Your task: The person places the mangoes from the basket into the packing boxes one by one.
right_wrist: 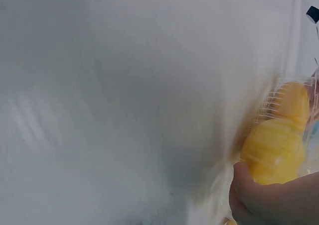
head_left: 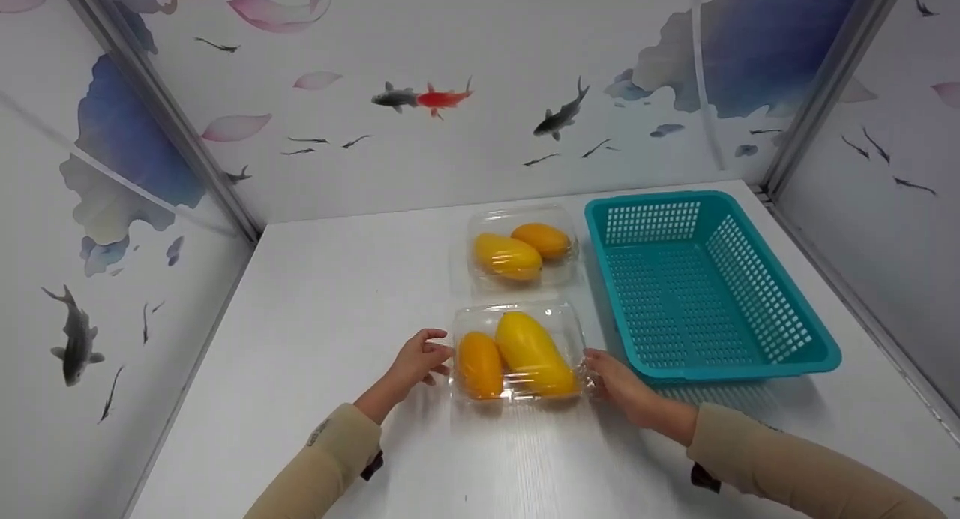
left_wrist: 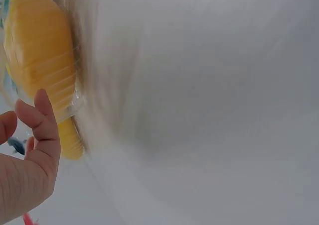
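Two bare hands — left hand point(head_left: 415, 362), right hand point(head_left: 619, 385), long beige sleeves point(head_left: 787, 466) reaching to the wrists, small dark strap or tab under each cuff — faint marking on the left cuff

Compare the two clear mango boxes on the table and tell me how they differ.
The near box sits between both hands, the left hand and right hand at its sides; the far box is untouched. The near box's mangoes lie pointing away from the person; the far box's lie more crosswise. The far box sits beside the teal basket's back corner, the near box by its front. Both are clear and hold two yellow-orange mangoes.
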A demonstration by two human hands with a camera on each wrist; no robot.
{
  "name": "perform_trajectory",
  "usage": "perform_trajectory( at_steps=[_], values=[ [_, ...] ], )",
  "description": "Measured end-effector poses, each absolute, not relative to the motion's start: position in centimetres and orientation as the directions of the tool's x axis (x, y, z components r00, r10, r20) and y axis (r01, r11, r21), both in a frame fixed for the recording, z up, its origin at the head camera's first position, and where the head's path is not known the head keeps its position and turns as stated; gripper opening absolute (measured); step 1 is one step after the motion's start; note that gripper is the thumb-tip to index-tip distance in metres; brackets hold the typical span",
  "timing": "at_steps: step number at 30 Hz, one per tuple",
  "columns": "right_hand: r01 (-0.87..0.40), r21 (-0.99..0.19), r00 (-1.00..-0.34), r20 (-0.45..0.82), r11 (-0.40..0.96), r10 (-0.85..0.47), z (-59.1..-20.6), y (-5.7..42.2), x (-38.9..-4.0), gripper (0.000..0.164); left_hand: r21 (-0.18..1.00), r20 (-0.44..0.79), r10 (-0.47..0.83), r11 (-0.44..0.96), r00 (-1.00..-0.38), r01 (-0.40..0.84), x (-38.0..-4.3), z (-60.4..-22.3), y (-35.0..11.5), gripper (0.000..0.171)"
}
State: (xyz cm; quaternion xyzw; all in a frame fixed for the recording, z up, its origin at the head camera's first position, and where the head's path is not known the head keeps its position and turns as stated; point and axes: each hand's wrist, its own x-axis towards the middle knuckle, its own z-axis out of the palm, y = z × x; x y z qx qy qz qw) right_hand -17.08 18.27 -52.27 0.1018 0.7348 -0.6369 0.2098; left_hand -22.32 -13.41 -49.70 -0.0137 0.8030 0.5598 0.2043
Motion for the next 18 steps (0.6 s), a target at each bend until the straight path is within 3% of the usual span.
perform_trajectory(
  at_steps=[10, 14, 18],
  values=[
    [0.436, -0.855, -0.863, -0.486, 0.282, -0.137, -51.8, 18.7, -16.2, 0.054, 0.782, -0.524, 0.327, 0.551, -0.786, -0.292, -20.6, -50.7, -14.6, 0.062],
    [0.457, -0.855, -0.844, -0.504, 0.245, -0.184, -51.8, 18.7, -16.3, 0.055, 0.783, -0.549, 0.387, 0.547, -0.741, -0.294, -19.9, -50.7, -14.4, 0.062],
    [0.458, -0.877, -0.83, -0.48, 0.144, -0.283, -51.8, 18.7, -16.4, 0.057, 0.808, -0.542, 0.406, 0.491, -0.736, -0.325, -19.5, -50.7, -13.9, 0.059]
  ],
)
